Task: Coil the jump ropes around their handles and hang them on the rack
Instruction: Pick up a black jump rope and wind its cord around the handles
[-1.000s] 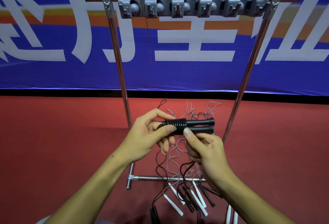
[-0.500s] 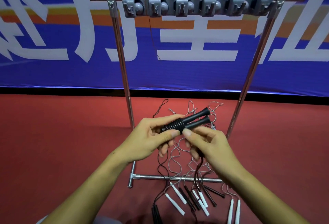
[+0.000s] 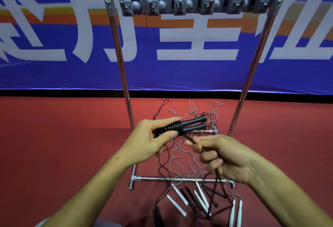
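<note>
**Rope end in one hand, coiled handles in the other, below an empty rack**

I hold a pair of black jump-rope handles [image 3: 182, 127] in my left hand [image 3: 153, 141], thumb and fingers curled round their lower ends, where a band of black rope is already wound tight. The handles lie side by side, their long axis running up and to the right, flared ends pointing away from me toward the rack. My right hand [image 3: 225, 158] sits just below and to the right of them, its fingers [image 3: 197, 148] pinching the free length of rope [image 3: 189, 138], which stretches taut from the coil down into my fist and trails on toward the red floor [image 3: 63, 145]. The coil lies up and left of my right hand, so I judge the next turn must carry the rope across that axis. High above hangs the grey hook rail [image 3: 196, 3], well apart from both hands, with no rope on it. Other ropes, black- and white-handled [image 3: 177, 206], lie tangled on the floor at the rack's base.
</note>
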`<state>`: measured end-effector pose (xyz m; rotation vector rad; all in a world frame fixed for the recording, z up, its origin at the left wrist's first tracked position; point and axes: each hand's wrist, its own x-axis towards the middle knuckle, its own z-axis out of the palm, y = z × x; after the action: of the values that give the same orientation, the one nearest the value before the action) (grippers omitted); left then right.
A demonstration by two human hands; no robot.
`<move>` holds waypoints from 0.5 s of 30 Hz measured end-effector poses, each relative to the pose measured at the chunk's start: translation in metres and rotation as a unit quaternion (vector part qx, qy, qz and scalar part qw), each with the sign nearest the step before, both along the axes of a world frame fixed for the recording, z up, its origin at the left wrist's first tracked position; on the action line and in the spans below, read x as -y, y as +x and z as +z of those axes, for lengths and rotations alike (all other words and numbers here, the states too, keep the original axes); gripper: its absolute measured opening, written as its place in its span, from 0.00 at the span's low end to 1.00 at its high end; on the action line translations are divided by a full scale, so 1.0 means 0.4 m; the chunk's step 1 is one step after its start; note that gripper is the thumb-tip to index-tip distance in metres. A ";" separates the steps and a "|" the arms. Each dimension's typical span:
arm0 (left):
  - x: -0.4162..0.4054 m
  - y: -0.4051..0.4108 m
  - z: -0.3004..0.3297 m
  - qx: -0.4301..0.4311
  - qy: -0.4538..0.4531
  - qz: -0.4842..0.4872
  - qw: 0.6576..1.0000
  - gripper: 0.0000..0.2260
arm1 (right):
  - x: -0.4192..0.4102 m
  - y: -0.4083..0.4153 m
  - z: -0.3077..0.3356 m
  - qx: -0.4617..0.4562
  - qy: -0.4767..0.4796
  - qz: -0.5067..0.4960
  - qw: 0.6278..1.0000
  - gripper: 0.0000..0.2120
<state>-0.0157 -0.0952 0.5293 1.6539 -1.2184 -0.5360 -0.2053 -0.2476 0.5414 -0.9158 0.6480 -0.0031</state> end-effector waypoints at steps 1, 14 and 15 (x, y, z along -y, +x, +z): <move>0.002 0.002 -0.004 0.010 0.003 0.001 1.000 0.19 | 0.008 -0.002 0.004 -0.007 -0.082 0.018 0.996 0.09; 0.013 0.018 -0.036 0.049 0.059 -0.018 0.997 0.20 | -0.008 -0.003 -0.042 -0.024 -0.842 0.089 0.532 0.08; 0.013 0.016 -0.035 0.043 0.063 -0.022 0.997 0.19 | -0.010 -0.001 -0.046 -0.004 -0.843 0.084 0.531 0.08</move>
<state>-0.0094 -0.1005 0.5151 1.7749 -1.3080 -0.5847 -0.2057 -0.2438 0.5228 -2.8973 0.3853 -0.5591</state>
